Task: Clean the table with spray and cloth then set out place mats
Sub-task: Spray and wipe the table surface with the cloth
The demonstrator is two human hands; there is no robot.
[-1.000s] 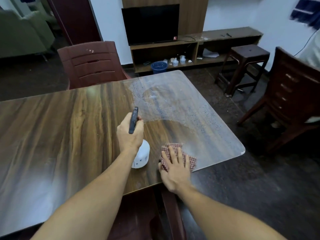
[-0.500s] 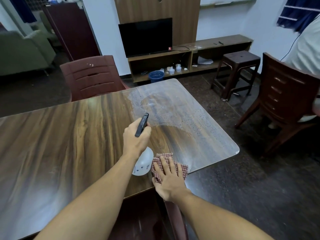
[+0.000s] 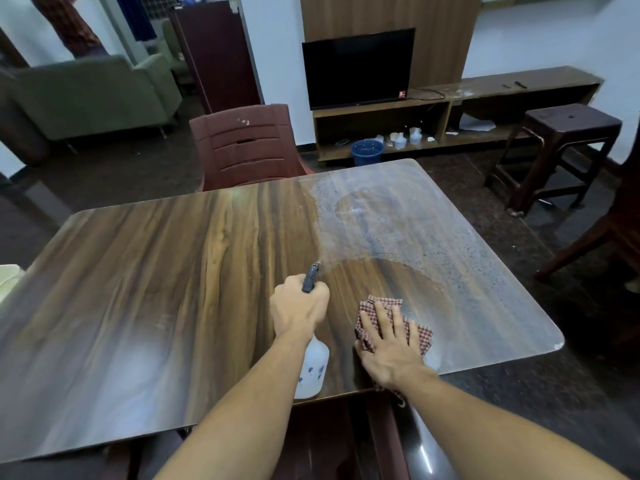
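Gripping the neck of a white translucent plastic spray bottle (image 3: 314,363), the left hand (image 3: 298,308) has its fingers curled tight around the trigger head. The dark nozzle pokes out above the knuckles and points toward the far right corner. The bottle leans over the near edge of the glossy dark wood-grain surface (image 3: 156,271) — whether its base touches cannot be told. Just to its right, the right hand (image 3: 389,344) lies flat with straight, spread fingers, pressing down on a crumpled red-and-white checked cloth (image 3: 425,336) that sits near the same edge. Beyond the cloth, a dry wiped patch gives way to a whitish film of droplets (image 3: 398,220) covering the far right part of the surface. A maroon slatted plastic chair (image 3: 246,147) stands at the far side. Behind it, against the wall, a black flat television (image 3: 358,67) sits on a low wooden unit with a small blue bucket (image 3: 367,152) on the floor before it. A dark wooden stool (image 3: 561,143) stands to the right and a grey-green sofa (image 3: 90,95) far left.
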